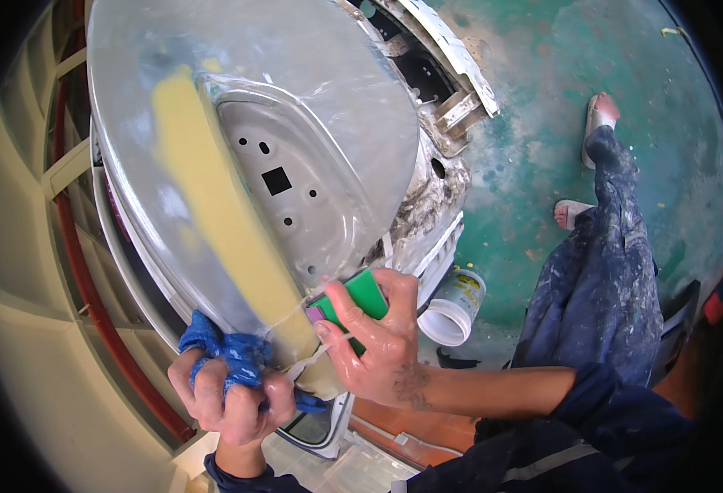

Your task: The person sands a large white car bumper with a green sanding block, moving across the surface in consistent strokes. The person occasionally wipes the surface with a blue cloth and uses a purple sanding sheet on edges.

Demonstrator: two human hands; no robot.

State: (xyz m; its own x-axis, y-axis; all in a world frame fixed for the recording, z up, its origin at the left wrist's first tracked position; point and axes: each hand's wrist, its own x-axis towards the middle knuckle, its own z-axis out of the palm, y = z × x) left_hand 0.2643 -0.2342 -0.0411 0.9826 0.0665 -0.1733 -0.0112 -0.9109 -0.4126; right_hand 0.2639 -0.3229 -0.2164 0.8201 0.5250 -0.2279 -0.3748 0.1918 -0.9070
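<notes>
My right hand (378,337) grips a green sanding block (365,297) with a purple layer at its edge. The block sits at the lower end of a yellow strip of body filler (214,197) on a bare grey car body panel (148,49). Wet, milky streaks run beside that hand. My left hand (234,403) is closed around a bunched, wet blue cloth (242,357) at the panel's lower edge. Right of the filler is a lamp recess (296,164) with a square hole and several round ones. The block's underside is hidden.
A white bucket (452,316) stands on the green, dusty floor (509,189). Legs in smeared dark blue trousers (600,271) are at the right. A rusty, torn-open body edge (444,181) borders the panel. A red pipe (74,255) runs along the cream wall structure (25,214) at left.
</notes>
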